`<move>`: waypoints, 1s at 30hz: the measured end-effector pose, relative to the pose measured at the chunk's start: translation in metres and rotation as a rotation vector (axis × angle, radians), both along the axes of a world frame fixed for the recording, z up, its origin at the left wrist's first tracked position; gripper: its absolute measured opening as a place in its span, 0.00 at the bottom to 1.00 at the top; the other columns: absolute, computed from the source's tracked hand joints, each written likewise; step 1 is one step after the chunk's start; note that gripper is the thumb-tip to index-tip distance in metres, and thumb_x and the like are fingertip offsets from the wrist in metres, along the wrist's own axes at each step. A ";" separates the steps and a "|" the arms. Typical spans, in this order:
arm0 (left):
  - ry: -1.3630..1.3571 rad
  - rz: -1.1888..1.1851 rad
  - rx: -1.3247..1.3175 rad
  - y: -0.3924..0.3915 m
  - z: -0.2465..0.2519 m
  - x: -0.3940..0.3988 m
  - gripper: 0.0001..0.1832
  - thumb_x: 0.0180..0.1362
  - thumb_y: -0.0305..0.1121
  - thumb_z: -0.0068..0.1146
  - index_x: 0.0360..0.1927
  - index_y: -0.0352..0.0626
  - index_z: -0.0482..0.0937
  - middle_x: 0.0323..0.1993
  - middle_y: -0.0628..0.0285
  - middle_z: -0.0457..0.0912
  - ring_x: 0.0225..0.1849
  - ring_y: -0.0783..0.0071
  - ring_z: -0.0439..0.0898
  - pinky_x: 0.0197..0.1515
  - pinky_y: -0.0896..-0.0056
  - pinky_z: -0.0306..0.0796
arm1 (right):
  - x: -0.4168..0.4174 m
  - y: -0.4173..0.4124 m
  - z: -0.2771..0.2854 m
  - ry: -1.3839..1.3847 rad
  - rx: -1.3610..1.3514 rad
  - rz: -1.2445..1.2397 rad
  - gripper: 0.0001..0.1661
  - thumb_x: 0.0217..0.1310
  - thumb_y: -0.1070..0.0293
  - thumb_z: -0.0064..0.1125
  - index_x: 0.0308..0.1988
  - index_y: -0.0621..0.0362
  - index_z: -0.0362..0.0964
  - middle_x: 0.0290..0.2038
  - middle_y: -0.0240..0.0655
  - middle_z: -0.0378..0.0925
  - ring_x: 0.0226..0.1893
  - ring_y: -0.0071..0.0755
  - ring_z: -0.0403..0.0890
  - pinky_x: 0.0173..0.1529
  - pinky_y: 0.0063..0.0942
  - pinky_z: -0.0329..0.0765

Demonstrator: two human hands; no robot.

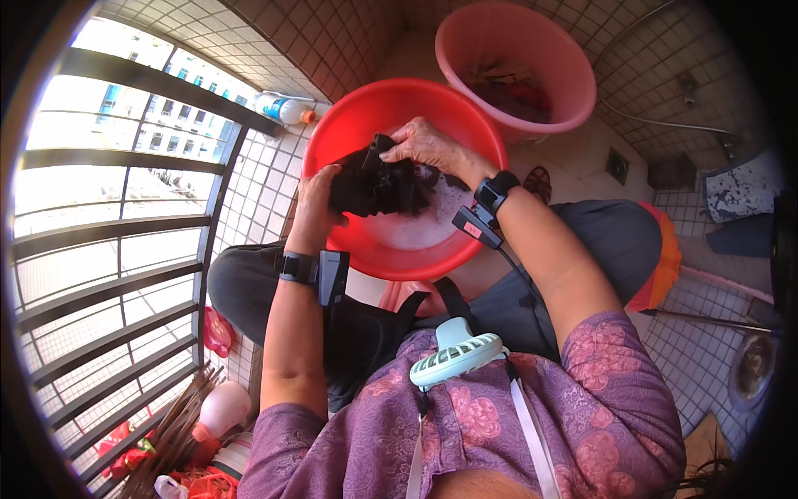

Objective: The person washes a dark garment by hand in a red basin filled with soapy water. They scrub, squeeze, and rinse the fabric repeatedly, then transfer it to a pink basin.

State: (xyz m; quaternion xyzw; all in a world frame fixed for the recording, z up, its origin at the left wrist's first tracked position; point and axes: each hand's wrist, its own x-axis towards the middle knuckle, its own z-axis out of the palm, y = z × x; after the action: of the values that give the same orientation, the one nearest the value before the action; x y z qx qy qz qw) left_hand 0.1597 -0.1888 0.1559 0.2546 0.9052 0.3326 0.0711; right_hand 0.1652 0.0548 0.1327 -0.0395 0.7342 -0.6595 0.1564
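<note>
A dark, wet-looking garment (380, 187) is bunched up over a red plastic basin (411, 265). My left hand (317, 196) grips its left side near the basin's rim. With thumb and fingers, my right hand (421, 146) pinches a fold at the top of the cloth. Sudsy water (411, 232) lies in the basin below, and part of the cloth reaches down to it. Which garment it is, I cannot tell. Both wrists carry black strapped devices.
Behind the basin stands a pink bucket (517, 118) with cloth inside. Barred railings (124, 234) run along the left. A plastic bottle (283, 109) lies on the tiled ledge. A light-blue portable fan (458, 358) hangs at my chest. At right is a metal pole (711, 321).
</note>
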 end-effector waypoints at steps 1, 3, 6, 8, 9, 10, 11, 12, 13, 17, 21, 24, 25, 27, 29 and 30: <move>-0.079 0.083 -0.060 0.000 0.002 -0.005 0.28 0.44 0.33 0.62 0.49 0.32 0.70 0.35 0.48 0.79 0.42 0.55 0.80 0.46 0.64 0.73 | 0.000 0.004 0.010 -0.067 -0.037 -0.039 0.11 0.47 0.67 0.64 0.31 0.63 0.79 0.25 0.28 0.78 0.27 0.18 0.76 0.32 0.18 0.72; -0.442 0.571 -0.216 0.027 0.009 -0.006 0.27 0.45 0.35 0.61 0.48 0.30 0.71 0.35 0.46 0.80 0.41 0.55 0.80 0.45 0.66 0.73 | 0.001 0.009 0.016 -0.171 -0.187 -0.087 0.11 0.49 0.66 0.63 0.33 0.60 0.79 0.27 0.27 0.78 0.27 0.18 0.75 0.31 0.17 0.71; -0.251 0.321 0.074 0.040 0.007 -0.003 0.28 0.47 0.38 0.59 0.49 0.30 0.72 0.32 0.51 0.81 0.39 0.60 0.80 0.44 0.65 0.72 | 0.002 0.007 0.038 -0.221 -0.401 -0.090 0.13 0.51 0.64 0.62 0.37 0.58 0.78 0.31 0.27 0.78 0.29 0.18 0.76 0.33 0.17 0.72; -0.416 0.118 0.391 0.042 0.016 -0.002 0.25 0.51 0.37 0.58 0.49 0.32 0.72 0.32 0.58 0.80 0.36 0.69 0.78 0.41 0.69 0.70 | 0.003 0.001 0.054 -0.211 -0.445 -0.076 0.14 0.52 0.63 0.61 0.38 0.58 0.78 0.33 0.27 0.78 0.32 0.19 0.76 0.35 0.19 0.72; -0.489 0.012 0.526 0.043 0.025 0.000 0.20 0.55 0.36 0.56 0.48 0.33 0.73 0.33 0.63 0.78 0.35 0.76 0.75 0.39 0.74 0.69 | 0.002 -0.002 0.060 -0.197 -0.415 -0.077 0.14 0.53 0.62 0.60 0.38 0.59 0.78 0.34 0.28 0.78 0.34 0.20 0.76 0.36 0.19 0.72; -0.530 0.047 0.676 0.053 0.024 0.005 0.16 0.57 0.34 0.53 0.44 0.32 0.74 0.30 0.65 0.76 0.32 0.76 0.74 0.37 0.76 0.68 | 0.002 -0.005 0.061 -0.189 -0.382 -0.082 0.14 0.54 0.61 0.60 0.38 0.59 0.78 0.34 0.28 0.78 0.35 0.20 0.76 0.37 0.20 0.73; -0.669 0.165 0.712 0.059 0.030 0.004 0.13 0.61 0.36 0.51 0.41 0.35 0.75 0.27 0.67 0.73 0.30 0.79 0.72 0.33 0.78 0.66 | -0.002 -0.008 0.054 -0.145 -0.370 -0.075 0.14 0.55 0.61 0.59 0.38 0.59 0.78 0.34 0.28 0.78 0.36 0.21 0.77 0.38 0.21 0.73; -0.803 0.293 0.757 0.065 0.036 0.004 0.12 0.64 0.37 0.48 0.37 0.37 0.76 0.25 0.69 0.71 0.28 0.81 0.70 0.30 0.81 0.64 | -0.008 -0.009 0.045 -0.106 -0.356 -0.069 0.14 0.55 0.61 0.59 0.37 0.59 0.78 0.34 0.29 0.79 0.38 0.21 0.77 0.40 0.22 0.73; -0.778 0.306 0.761 0.067 0.028 -0.001 0.13 0.64 0.38 0.47 0.36 0.38 0.76 0.24 0.70 0.71 0.27 0.81 0.69 0.29 0.81 0.63 | -0.012 -0.009 0.037 -0.067 -0.342 -0.063 0.14 0.56 0.60 0.58 0.37 0.59 0.78 0.34 0.29 0.79 0.39 0.22 0.77 0.41 0.23 0.73; -0.617 0.352 0.694 0.060 0.004 -0.017 0.15 0.64 0.40 0.47 0.38 0.38 0.77 0.24 0.70 0.72 0.26 0.82 0.70 0.29 0.81 0.64 | -0.021 0.015 0.014 -0.221 -0.285 -0.145 0.11 0.54 0.62 0.60 0.33 0.58 0.77 0.30 0.32 0.79 0.32 0.26 0.79 0.34 0.27 0.76; -0.379 0.433 0.874 0.040 -0.002 -0.031 0.12 0.62 0.35 0.50 0.37 0.36 0.79 0.25 0.68 0.76 0.26 0.81 0.72 0.28 0.80 0.66 | -0.024 0.022 -0.030 -0.336 0.114 -0.327 0.09 0.52 0.68 0.57 0.30 0.62 0.77 0.26 0.37 0.79 0.30 0.35 0.81 0.29 0.32 0.78; 0.226 0.307 0.583 0.023 0.016 -0.043 0.10 0.56 0.27 0.52 0.41 0.35 0.76 0.30 0.58 0.80 0.30 0.69 0.79 0.32 0.74 0.71 | -0.024 0.019 -0.081 -0.231 0.924 -0.117 0.13 0.50 0.72 0.52 0.36 0.65 0.77 0.37 0.47 0.80 0.41 0.48 0.81 0.42 0.40 0.77; 0.693 0.105 0.096 0.009 0.022 -0.049 0.13 0.53 0.25 0.52 0.43 0.35 0.74 0.32 0.53 0.80 0.31 0.63 0.80 0.34 0.71 0.72 | -0.021 0.015 -0.087 -0.323 0.991 -0.012 0.20 0.48 0.75 0.47 0.44 0.66 0.75 0.47 0.54 0.74 0.52 0.55 0.74 0.55 0.42 0.70; 0.613 0.113 0.132 0.005 0.023 -0.047 0.17 0.49 0.23 0.52 0.45 0.35 0.73 0.34 0.49 0.80 0.33 0.56 0.80 0.36 0.68 0.72 | -0.008 0.010 -0.104 -0.285 1.013 0.063 0.22 0.49 0.74 0.47 0.47 0.66 0.73 0.50 0.56 0.72 0.54 0.55 0.72 0.57 0.42 0.68; 0.487 0.159 0.149 0.022 0.014 -0.048 0.13 0.51 0.24 0.52 0.41 0.34 0.75 0.32 0.53 0.80 0.32 0.62 0.80 0.36 0.71 0.72 | -0.002 0.024 -0.166 -0.286 1.052 0.122 0.22 0.48 0.74 0.46 0.46 0.66 0.73 0.49 0.57 0.72 0.53 0.55 0.72 0.56 0.41 0.69; -0.008 0.231 0.533 0.036 0.016 -0.045 0.09 0.52 0.27 0.53 0.36 0.33 0.76 0.30 0.57 0.80 0.30 0.68 0.78 0.34 0.73 0.71 | 0.000 0.028 -0.185 -0.287 1.067 0.161 0.22 0.48 0.74 0.46 0.46 0.67 0.73 0.49 0.58 0.72 0.53 0.54 0.73 0.56 0.41 0.70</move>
State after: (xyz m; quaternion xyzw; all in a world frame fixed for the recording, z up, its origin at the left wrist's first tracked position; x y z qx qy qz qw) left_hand 0.1150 -0.1531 0.1718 0.1582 0.8086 0.5657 -0.0333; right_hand 0.1654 0.0827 -0.0521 0.0795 0.9323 -0.1811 0.3029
